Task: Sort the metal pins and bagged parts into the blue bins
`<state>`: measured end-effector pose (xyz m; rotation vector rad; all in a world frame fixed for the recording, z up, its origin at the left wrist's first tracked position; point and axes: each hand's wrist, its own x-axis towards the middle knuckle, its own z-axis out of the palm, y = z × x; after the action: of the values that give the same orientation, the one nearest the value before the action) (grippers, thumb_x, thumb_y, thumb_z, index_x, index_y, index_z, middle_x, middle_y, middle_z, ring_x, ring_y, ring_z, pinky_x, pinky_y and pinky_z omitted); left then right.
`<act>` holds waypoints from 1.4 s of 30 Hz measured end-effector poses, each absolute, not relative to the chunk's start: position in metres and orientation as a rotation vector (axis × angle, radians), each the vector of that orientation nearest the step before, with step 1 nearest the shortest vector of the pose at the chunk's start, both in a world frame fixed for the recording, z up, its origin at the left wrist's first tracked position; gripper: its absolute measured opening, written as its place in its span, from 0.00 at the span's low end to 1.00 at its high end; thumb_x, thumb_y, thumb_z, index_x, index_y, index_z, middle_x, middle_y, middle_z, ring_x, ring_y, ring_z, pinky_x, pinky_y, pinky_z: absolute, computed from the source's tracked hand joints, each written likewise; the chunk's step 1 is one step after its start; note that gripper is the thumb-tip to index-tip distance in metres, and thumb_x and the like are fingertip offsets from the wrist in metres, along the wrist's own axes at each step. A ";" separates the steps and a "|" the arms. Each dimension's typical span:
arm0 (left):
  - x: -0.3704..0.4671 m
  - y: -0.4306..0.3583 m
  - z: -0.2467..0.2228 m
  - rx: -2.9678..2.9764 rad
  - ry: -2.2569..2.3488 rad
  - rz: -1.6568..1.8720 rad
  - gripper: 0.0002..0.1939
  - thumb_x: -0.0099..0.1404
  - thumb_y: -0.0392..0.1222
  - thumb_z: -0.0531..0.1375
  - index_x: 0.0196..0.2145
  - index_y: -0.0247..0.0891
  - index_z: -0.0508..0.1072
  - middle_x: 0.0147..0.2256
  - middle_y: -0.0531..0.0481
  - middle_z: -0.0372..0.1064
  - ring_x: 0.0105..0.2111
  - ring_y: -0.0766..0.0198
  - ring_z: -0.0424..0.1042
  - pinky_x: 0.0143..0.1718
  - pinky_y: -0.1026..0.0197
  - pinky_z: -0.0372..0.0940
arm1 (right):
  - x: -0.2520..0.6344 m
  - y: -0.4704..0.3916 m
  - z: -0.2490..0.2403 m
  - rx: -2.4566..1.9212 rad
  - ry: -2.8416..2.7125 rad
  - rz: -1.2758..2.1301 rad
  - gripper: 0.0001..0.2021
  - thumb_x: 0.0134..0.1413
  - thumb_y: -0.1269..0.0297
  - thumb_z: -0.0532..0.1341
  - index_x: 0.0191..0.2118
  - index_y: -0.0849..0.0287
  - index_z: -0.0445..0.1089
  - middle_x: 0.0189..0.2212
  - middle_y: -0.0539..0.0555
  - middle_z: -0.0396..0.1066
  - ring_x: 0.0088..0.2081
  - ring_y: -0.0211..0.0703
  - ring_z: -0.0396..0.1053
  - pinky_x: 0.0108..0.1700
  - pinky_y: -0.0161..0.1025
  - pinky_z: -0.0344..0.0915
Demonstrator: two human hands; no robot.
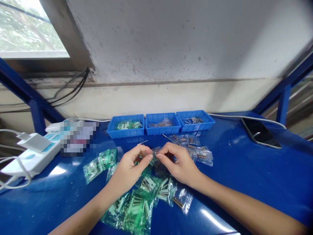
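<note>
My left hand (134, 164) and my right hand (179, 163) meet at the middle, thumbs and forefingers pinching a small clear bag (156, 152) between them. Below and between my wrists lie green-tinted bags (137, 209) with white pieces and screws inside. More green bags (100, 164) lie left of my left hand. Clear bags with brass-coloured screws (204, 154) are just beyond and right of my right hand, and another clear bag (182, 199) rests below it. A loose metal pin (142, 142) lies beyond my left fingertips.
Three blue bins stand along the wall: the left (126, 133) holds green bags, the middle (163, 130) clear bags, the right (197, 126) metal pins. A phone (261, 133) lies at the right. On the left are a white power strip (31, 163) with plugs and a blurred object (79, 138).
</note>
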<state>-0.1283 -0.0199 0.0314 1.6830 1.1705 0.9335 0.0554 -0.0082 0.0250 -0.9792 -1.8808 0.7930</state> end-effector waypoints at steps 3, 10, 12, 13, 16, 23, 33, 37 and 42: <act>-0.127 -0.022 0.032 1.700 1.181 0.949 0.06 0.65 0.43 0.55 0.38 0.40 0.68 0.34 0.51 0.68 0.35 0.64 0.68 0.36 0.61 0.63 | 0.054 -0.010 0.026 -0.946 -1.940 0.789 0.06 0.57 0.71 0.55 0.32 0.60 0.69 0.26 0.50 0.66 0.28 0.36 0.63 0.31 0.34 0.59; -0.128 -0.020 0.036 1.899 1.301 0.870 0.07 0.64 0.42 0.54 0.33 0.38 0.69 0.28 0.52 0.67 0.28 0.65 0.67 0.30 0.62 0.62 | 0.049 -0.014 0.019 -0.956 -1.843 0.801 0.06 0.57 0.69 0.56 0.35 0.58 0.70 0.28 0.50 0.67 0.29 0.36 0.65 0.32 0.35 0.62; -0.130 -0.019 0.037 1.971 1.306 0.798 0.07 0.64 0.40 0.54 0.31 0.38 0.70 0.27 0.52 0.67 0.27 0.65 0.66 0.29 0.62 0.61 | 0.048 -0.014 0.017 -1.000 -1.761 0.841 0.04 0.57 0.68 0.56 0.35 0.58 0.69 0.27 0.50 0.68 0.27 0.36 0.65 0.29 0.35 0.62; -0.130 -0.019 0.038 1.992 1.294 0.759 0.07 0.63 0.40 0.54 0.30 0.38 0.70 0.28 0.52 0.68 0.27 0.65 0.65 0.29 0.63 0.61 | 0.048 -0.014 0.016 -1.012 -1.738 0.848 0.04 0.56 0.67 0.57 0.35 0.58 0.69 0.27 0.50 0.68 0.27 0.36 0.65 0.29 0.34 0.62; -0.131 -0.019 0.041 1.968 1.238 0.674 0.07 0.63 0.39 0.54 0.30 0.39 0.70 0.28 0.52 0.68 0.28 0.65 0.65 0.29 0.63 0.59 | 0.048 -0.015 0.017 -1.008 -1.726 0.816 0.05 0.56 0.67 0.56 0.34 0.57 0.69 0.27 0.50 0.68 0.27 0.36 0.65 0.28 0.34 0.61; -0.132 -0.020 0.043 1.777 1.133 0.649 0.11 0.65 0.44 0.52 0.27 0.38 0.66 0.23 0.55 0.59 0.23 0.67 0.57 0.25 0.64 0.54 | 0.048 -0.014 0.020 -0.977 -1.638 0.968 0.06 0.55 0.64 0.58 0.38 0.58 0.67 0.28 0.50 0.68 0.29 0.36 0.66 0.31 0.35 0.64; -0.127 -0.019 0.039 1.774 1.171 0.739 0.10 0.64 0.44 0.53 0.27 0.37 0.66 0.23 0.56 0.57 0.24 0.68 0.57 0.25 0.65 0.55 | 0.046 -0.011 0.020 -0.975 -1.593 1.327 0.08 0.55 0.61 0.57 0.29 0.59 0.65 0.20 0.45 0.60 0.23 0.33 0.59 0.27 0.33 0.58; -0.128 -0.020 0.035 1.887 1.243 0.727 0.08 0.63 0.41 0.53 0.27 0.37 0.66 0.23 0.55 0.60 0.23 0.67 0.60 0.24 0.65 0.56 | 0.048 -0.012 0.023 -0.946 -1.580 1.343 0.07 0.54 0.60 0.59 0.32 0.59 0.64 0.20 0.44 0.58 0.22 0.32 0.57 0.25 0.32 0.56; -0.131 -0.020 0.030 2.237 1.404 0.818 0.07 0.60 0.34 0.55 0.24 0.38 0.63 0.24 0.54 0.63 0.27 0.64 0.64 0.27 0.62 0.57 | 0.052 -0.012 0.029 -0.874 -1.544 1.458 0.12 0.57 0.55 0.55 0.34 0.58 0.66 0.16 0.44 0.61 0.19 0.32 0.60 0.24 0.32 0.58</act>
<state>-0.1313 -0.0197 0.0301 2.2366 1.4041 0.8181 0.0516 -0.0118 0.0294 -0.8741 -1.5441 1.4577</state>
